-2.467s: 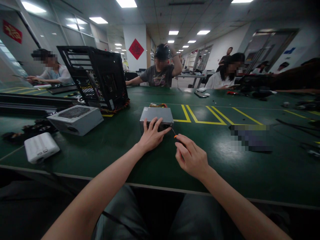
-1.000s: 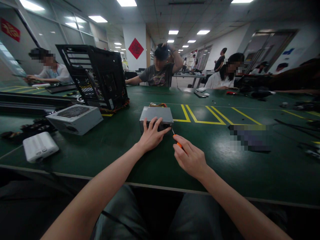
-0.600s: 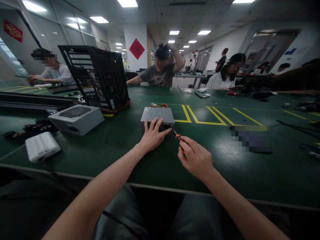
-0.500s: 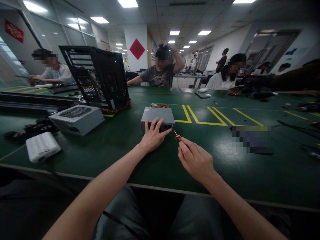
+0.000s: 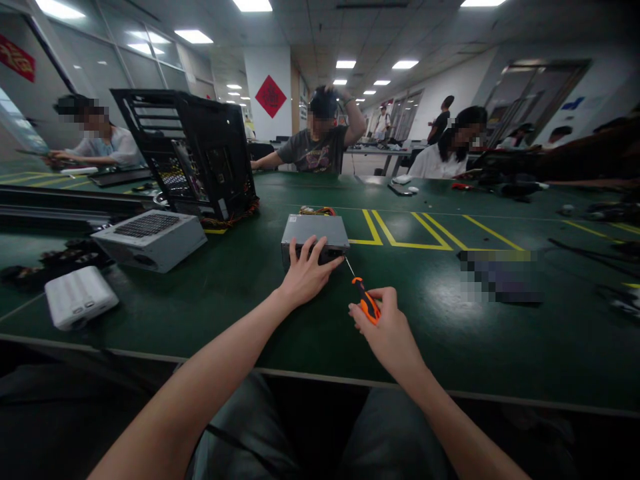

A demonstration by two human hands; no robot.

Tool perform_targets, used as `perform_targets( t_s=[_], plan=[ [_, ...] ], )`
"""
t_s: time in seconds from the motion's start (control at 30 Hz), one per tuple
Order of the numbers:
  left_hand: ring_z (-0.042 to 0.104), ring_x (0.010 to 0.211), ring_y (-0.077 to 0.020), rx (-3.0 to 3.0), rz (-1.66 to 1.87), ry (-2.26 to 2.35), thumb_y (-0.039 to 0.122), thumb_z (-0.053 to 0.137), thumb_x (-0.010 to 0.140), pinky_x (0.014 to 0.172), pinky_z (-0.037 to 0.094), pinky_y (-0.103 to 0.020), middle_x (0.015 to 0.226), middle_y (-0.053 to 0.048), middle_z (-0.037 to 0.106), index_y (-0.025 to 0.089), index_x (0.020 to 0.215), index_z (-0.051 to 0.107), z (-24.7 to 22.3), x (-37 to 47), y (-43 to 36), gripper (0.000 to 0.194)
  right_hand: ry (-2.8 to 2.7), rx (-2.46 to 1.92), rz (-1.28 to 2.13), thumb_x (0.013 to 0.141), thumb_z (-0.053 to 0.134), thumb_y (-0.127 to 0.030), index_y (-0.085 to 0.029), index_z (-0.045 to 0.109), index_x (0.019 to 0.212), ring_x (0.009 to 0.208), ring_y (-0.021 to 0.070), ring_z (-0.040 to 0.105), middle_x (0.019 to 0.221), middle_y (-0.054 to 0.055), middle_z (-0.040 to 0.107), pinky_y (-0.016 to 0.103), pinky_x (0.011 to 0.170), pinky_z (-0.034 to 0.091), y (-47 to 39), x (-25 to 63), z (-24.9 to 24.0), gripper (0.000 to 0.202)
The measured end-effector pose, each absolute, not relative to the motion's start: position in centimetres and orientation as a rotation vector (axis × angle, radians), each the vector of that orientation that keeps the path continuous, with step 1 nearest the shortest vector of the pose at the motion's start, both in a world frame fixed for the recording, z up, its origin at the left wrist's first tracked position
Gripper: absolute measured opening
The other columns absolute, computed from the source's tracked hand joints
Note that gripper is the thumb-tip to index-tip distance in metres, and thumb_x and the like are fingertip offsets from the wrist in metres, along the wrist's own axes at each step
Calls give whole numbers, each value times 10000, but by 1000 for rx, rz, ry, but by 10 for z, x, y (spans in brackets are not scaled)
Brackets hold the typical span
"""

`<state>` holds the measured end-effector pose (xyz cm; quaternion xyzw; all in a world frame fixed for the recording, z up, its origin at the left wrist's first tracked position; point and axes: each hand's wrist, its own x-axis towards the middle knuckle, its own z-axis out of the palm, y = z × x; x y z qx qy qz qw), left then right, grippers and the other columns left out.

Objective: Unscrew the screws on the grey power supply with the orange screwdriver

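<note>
A grey computer power supply unit (image 5: pixel 316 229) sits on the green table in front of me. My left hand (image 5: pixel 307 270) grips its near side, with spread fingers over the top edge and the thumb stretched toward the right front corner. An orange-and-black screwdriver (image 5: pixel 367 303) slants up to that corner, its thin shaft beside my left thumb. My right hand (image 5: pixel 390 330) pinches the handle's rear end, palm turned down. Whether the tip sits in a screw is too small to tell. Coloured cables (image 5: pixel 320 211) show behind the unit.
To the left lie a second power supply (image 5: pixel 150 239), a white box-like device (image 5: pixel 81 297) and dark cables (image 5: pixel 45 261). A black computer case (image 5: pixel 193 157) stands behind them. A blurred dark flat object (image 5: pixel 505 277) lies right. Several people sit around the table, including a person (image 5: pixel 320 143) opposite.
My right hand has slid back along the screwdriver, so more of its handle and shaft shows. My left hand stays on the power supply unit. The view has shifted slightly.
</note>
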<state>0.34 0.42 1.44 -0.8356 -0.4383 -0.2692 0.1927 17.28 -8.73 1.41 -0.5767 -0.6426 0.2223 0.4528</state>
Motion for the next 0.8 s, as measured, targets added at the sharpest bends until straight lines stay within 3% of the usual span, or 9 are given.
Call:
perform_targets(
  t_s=[0.1,0.2,0.4,0.5,0.63,0.8],
  plan=[
    [236,1284,-318,-2337,-761,-1231,258,486,841,1021,48,-626,1378,-73,321,383,1211,506,15,4,4,391,-1236,-1243,1194,781,555,-423,-213,401,856,541,148,603,692,28,664,273,474,486,-89,165,12,271],
    [241,1284,-316,-2328,-758,-1230,259,489,840,1018,60,-627,1373,-80,328,378,1210,507,14,3,4,389,-1014,-1134,1422,795,533,-376,-201,438,798,546,122,579,708,43,659,249,468,471,-87,158,12,199],
    [262,1281,-295,-2318,-770,-1247,253,460,854,1029,94,-586,1369,-77,360,346,1228,488,16,3,5,386,-946,-1063,1449,772,518,-305,-182,514,796,488,114,509,663,41,573,219,351,347,-82,153,12,126],
    [298,1261,-266,-2304,-809,-1305,265,421,871,1045,118,-529,1340,-74,413,286,1264,449,18,3,5,394,-903,-1034,1392,695,603,-246,-202,496,878,513,101,494,715,9,536,209,365,338,-85,150,6,216],
    [351,1217,-254,-2304,-821,-1363,285,418,868,1029,169,-476,1290,-94,464,215,1304,389,24,5,7,442,-928,-1066,1206,699,589,-213,-233,448,1079,555,82,484,846,-7,512,238,476,424,-93,147,-5,405],
    [402,1133,-277,-2313,-779,-1365,303,481,828,958,254,-464,1210,-107,497,206,1225,461,32,10,16,409,-1161,-1213,1005,799,531,-353,-238,426,1216,877,159,564,1145,72,479,305,713,482,-101,152,-4,445]
  ],
)
